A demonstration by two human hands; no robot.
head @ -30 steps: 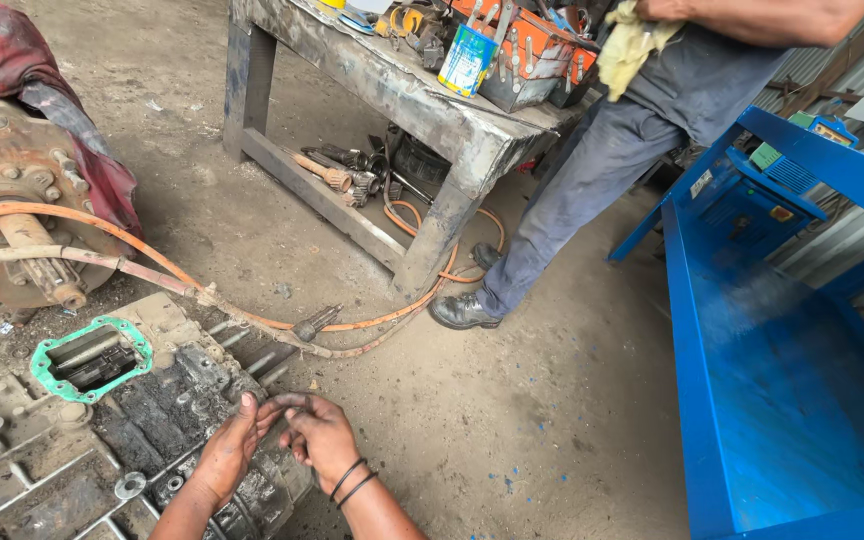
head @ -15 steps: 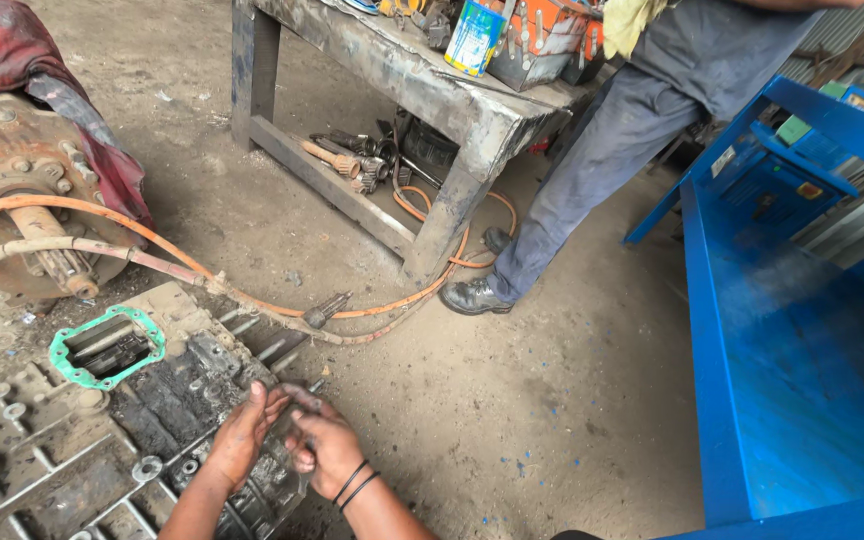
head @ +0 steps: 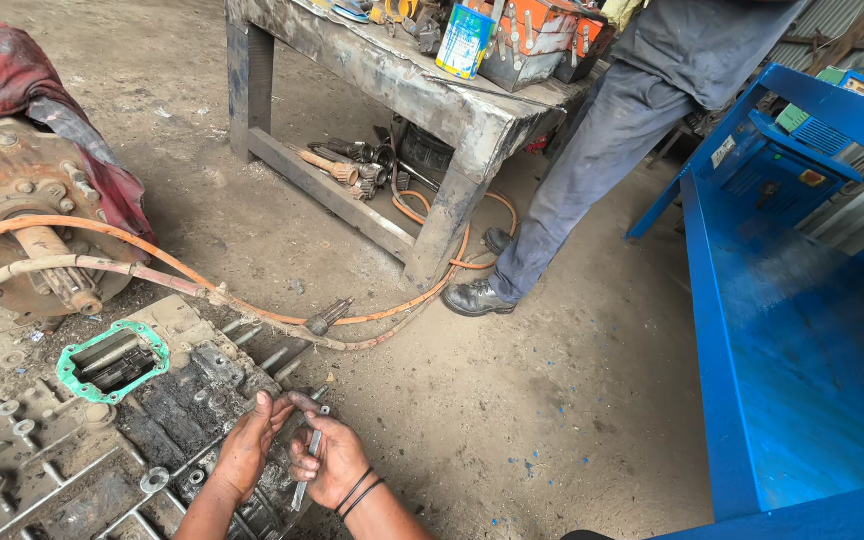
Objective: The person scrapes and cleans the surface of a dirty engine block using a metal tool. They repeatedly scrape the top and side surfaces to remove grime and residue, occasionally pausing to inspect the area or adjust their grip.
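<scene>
Head view: metal rod inside right-hand grip.

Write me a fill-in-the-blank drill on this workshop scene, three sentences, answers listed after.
1. The gasket on the greasy gearbox casing is ____ in colour.
2. The right hand holds a slim metal tool; the ____ hand rests on the casing.
3. An orange hose runs across the dirt floor toward the ____ bench.

Missing words: green; left; metal
</scene>
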